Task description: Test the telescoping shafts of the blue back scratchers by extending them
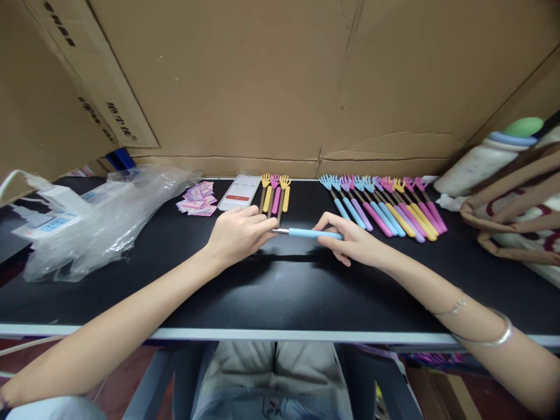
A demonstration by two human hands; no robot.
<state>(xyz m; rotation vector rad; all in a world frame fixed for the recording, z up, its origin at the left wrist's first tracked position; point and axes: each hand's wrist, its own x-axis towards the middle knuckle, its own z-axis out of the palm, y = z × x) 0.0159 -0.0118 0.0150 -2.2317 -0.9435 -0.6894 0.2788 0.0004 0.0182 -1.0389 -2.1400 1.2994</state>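
Note:
Between my two hands a back scratcher (304,233) with a light blue handle lies level, just above the black table. My left hand (242,231) is closed round its metal rod end, and the claw is hidden there. The fingers of my right hand (345,236) pinch the far end of the blue handle. Just beyond my left hand are several yellow and pink back scratchers (276,198), claws pointing away. A long row of blue, purple, pink and yellow back scratchers (385,207) lies beyond my right hand.
Left of centre are a phone (240,192) and a pile of small printed cards (198,199). Clear plastic bags (109,224) partly cover a power strip (48,224). At right stand a white bottle (481,163) and a brown-handled bag (516,219). Cardboard (262,81) walls the back.

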